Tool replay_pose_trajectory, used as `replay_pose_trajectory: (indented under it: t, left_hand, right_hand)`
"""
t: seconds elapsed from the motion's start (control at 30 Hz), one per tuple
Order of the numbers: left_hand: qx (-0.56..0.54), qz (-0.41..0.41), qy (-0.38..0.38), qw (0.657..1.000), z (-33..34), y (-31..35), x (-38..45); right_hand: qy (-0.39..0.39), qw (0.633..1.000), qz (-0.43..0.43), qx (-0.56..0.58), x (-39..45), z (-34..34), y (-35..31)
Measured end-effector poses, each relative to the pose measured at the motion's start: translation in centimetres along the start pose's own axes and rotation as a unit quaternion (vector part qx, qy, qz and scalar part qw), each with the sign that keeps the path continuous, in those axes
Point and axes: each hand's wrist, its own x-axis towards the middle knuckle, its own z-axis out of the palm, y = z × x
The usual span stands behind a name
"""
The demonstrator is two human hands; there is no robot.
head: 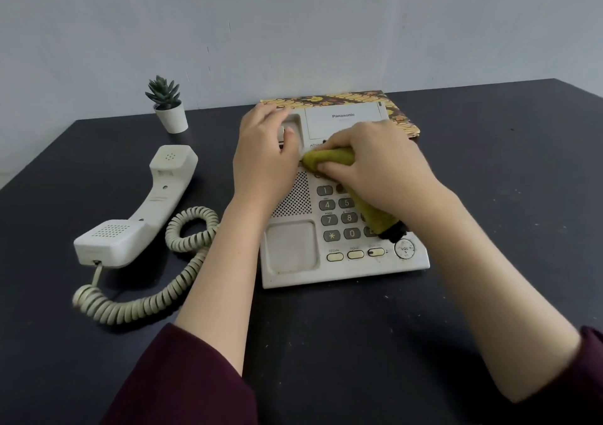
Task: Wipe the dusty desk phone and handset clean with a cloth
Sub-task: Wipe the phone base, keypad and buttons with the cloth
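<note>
Head view, one frame. The desk phone [342, 196], off-white plastic and grubby in the recesses, sits at frame centre on a dark matte table [489, 196]; much of its upper keypad and the left cradle area is hidden beneath the two hands. The right hand [378, 166] has its fingers curled round a bunched olive-green cloth [329, 160], fuzzy in texture, pressed onto the phone just above the number keys; a tail of cloth runs down over the right column of keys and ends in a dark fringe near the round volume dial. The left hand [264, 150] lies across the phone's upper left, fingers bent at the cradle recess; whether it actually grips anything there cannot be told. The handset [140, 202] lies off the phone at the left of the frame, perforated faces up, well apart from the base, joined by a coiled cord [182, 261] looping along the table. Behind the phone, a patterned brown-and-yellow book [401, 117] is mostly covered. A small succulent in a white pot [168, 108] stands at upper left. Maroon sleeves are cut off by the bottom edge.
</note>
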Motion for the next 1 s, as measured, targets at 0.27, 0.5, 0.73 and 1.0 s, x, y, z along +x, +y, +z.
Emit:
replay_pose_trajectory:
  t: [0.27,0.5,0.73,1.0]
  left_hand:
    - [-0.027,-0.008,-0.004,1.000,-0.3,0.0,0.0]
    - [-0.069,-0.045,0.021,0.996,-0.8,0.3,-0.8]
    - [-0.096,-0.086,0.004,0.992,-0.9,0.0,-1.6]
    - [-0.102,-0.090,-0.009,0.991,-1.0,-0.1,-1.7]
  right_hand:
    - [0.091,0.981,0.159,-0.064,0.4,-2.0,4.1]
    - [0.051,0.999,0.005,0.018,1.1,-0.5,0.4]
    - [0.087,0.975,0.183,-0.093,2.1,-1.4,4.8]
    - [0.138,0.978,0.158,-0.012,1.6,-2.6,4.8]
